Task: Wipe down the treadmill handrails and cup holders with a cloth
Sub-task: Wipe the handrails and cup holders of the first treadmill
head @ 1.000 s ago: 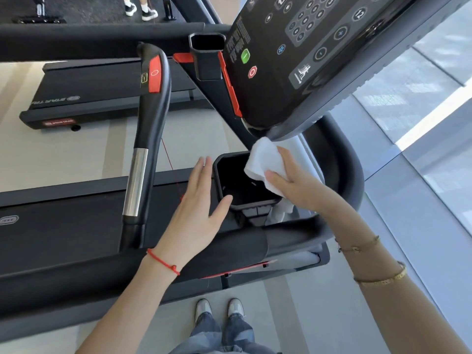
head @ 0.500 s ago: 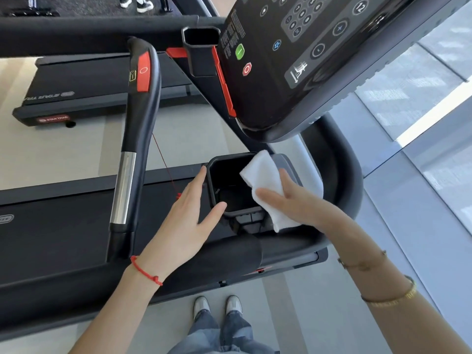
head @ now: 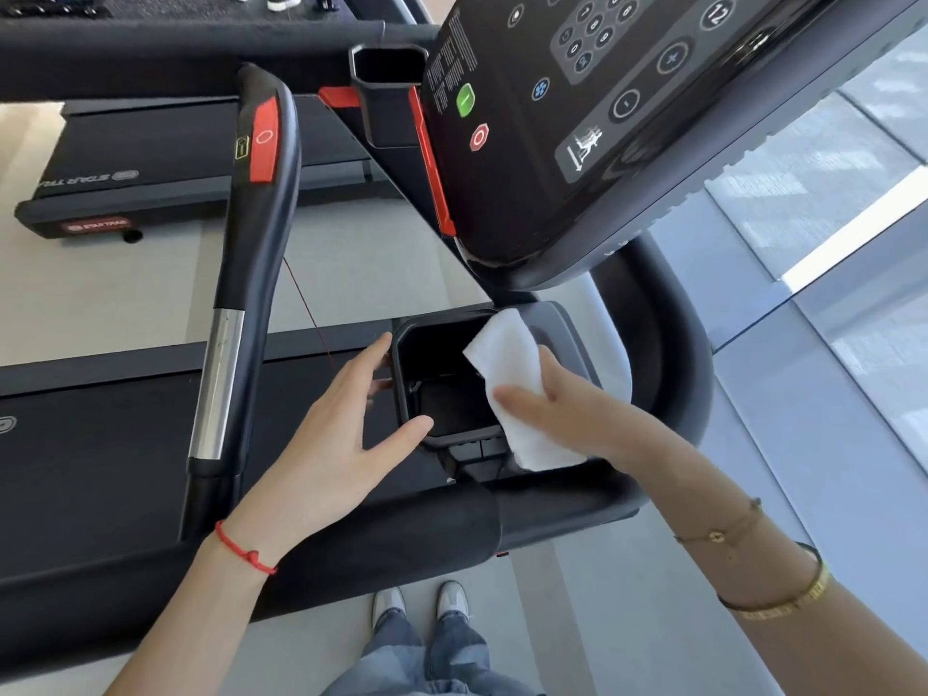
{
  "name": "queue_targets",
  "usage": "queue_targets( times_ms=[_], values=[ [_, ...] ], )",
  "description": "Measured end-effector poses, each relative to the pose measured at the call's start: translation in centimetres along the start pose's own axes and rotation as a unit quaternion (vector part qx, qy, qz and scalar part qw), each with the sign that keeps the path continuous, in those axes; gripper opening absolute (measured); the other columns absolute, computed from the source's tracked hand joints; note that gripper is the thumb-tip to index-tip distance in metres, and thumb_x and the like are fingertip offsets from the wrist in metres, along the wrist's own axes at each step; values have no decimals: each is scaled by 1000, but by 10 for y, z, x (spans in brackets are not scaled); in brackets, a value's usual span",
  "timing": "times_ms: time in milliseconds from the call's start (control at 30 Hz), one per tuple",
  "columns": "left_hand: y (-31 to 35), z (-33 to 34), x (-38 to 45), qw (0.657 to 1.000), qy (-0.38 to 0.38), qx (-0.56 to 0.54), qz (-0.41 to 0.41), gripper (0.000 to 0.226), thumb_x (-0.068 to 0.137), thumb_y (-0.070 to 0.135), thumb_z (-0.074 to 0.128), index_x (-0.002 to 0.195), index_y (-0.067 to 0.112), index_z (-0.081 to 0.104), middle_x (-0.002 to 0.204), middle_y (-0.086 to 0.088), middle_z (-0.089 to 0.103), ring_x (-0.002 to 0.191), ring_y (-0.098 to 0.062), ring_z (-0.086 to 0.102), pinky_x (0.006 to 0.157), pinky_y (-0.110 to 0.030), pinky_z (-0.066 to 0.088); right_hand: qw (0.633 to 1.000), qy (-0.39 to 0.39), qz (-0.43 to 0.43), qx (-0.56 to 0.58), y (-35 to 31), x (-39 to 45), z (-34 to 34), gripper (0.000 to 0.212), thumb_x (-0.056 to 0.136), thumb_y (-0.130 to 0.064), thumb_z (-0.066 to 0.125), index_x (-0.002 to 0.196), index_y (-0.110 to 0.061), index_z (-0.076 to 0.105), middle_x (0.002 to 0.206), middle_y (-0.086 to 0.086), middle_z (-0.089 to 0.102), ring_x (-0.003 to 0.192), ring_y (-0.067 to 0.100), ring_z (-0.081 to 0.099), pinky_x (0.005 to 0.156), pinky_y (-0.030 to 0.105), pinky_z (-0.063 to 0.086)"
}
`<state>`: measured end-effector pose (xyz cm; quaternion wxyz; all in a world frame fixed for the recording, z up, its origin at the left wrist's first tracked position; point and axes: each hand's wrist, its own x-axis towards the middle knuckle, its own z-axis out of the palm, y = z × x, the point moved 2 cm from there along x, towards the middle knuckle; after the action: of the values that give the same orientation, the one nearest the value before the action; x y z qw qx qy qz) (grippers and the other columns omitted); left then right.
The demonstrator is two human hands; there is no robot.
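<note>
Draping over the right-hand rim of the square black plastic cup holder [head: 442,379], the folded white cloth [head: 507,374] hangs partly inside the opening and partly down the outer wall, its lower end reaching the grey frame below. The right hand [head: 567,414] holds the cloth there: the thumb lies across the fabric toward the holder's opening, and the fingers wrap behind the fold, mostly hidden by it. On the opposite side, the left hand [head: 331,419] steadies the holder with straight, spread fingers, the fingertips touching the left wall and the thumb resting at the near rim; it grasps nothing. A thin red string bracelet [head: 241,550] circles the left wrist, and two gold bracelets [head: 773,595] sit on the right forearm.

The holder sits between the curved black padded handrail [head: 381,545] that runs across in front of the person and the glossy black control console [head: 577,123] tilting overhead, with its green and red buttons. A second black cup holder [head: 386,87] is mounted farther away beside the console. To the left stands an upright black handle with a chrome band and red panel [head: 241,273]. White shoes [head: 422,605] show on the pale floor below.
</note>
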<state>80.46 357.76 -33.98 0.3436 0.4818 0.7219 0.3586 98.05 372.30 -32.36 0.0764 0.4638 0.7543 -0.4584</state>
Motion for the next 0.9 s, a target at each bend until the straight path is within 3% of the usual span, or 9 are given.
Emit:
queue_targets(
  times_ms=[67,133,233,400,500,567,667,800,900],
  values=[
    [0,-1,1,1000,2,-7,-4,96,70,67,56,153,41,15,152,27,30,129,14,39,109,-16,31,1000,4,-8,12,-7,8,-3,48,97,-40,51,131,-9,38,113,13,59,94,19,58,87,38,48],
    [-1,-2,1,1000,3,-13,-7,96,70,65,59,152,42,17,147,33,31,124,20,40,100,-5,30,998,-3,-28,61,-14,17,-7,52,98,-35,53,139,-8,34,120,20,58,107,31,58,95,44,49],
    [-3,-3,1,1000,6,-18,-2,93,71,63,62,151,43,19,137,43,31,120,24,40,90,4,31,994,6,-76,72,-13,27,-13,51,95,-38,59,140,-34,35,120,-2,61,111,16,59,98,38,49],
    [-6,-4,1,1000,4,-24,0,90,71,66,62,148,49,19,146,35,33,122,20,42,95,-3,33,993,-11,-91,80,-15,47,-20,47,90,-53,59,133,-36,49,114,-13,65,109,9,61,95,29,49],
    [-8,-4,1,1000,5,-24,-5,90,70,67,62,148,50,20,148,34,33,122,18,43,99,-8,32,990,-47,-106,80,-28,60,-26,24,93,-47,59,112,-33,61,88,-22,69,87,-5,64,72,10,49],
    [-8,-4,1,1000,5,-28,-7,89,71,67,62,147,51,20,148,34,32,123,17,43,102,-9,31,989,-73,-110,67,-32,65,-28,17,93,-44,61,107,-34,62,82,-26,69,81,-10,64,66,6,47],
    [-9,-4,1,999,8,-36,-8,87,72,65,64,146,52,22,147,34,34,123,17,43,102,-9,31,988,-59,-132,57,-31,67,-25,28,92,-39,64,117,-27,63,99,-14,71,92,-1,65,77,12,50],
    [-9,-4,1,999,13,-37,-9,86,70,67,64,145,54,22,145,34,35,125,17,41,101,-9,30,951,25,-277,-133,-33,58,-19,38,96,-30,59,133,-22,53,126,-3,59,115,12,54,98,30,43],
    [-10,-5,1,999,11,-36,-8,87,69,70,62,145,55,21,138,43,33,122,23,39,96,-3,30,935,19,-302,-185,-43,59,-20,40,99,-33,53,138,-23,48,131,-2,55,118,16,52,101,36,41]
  ],
)
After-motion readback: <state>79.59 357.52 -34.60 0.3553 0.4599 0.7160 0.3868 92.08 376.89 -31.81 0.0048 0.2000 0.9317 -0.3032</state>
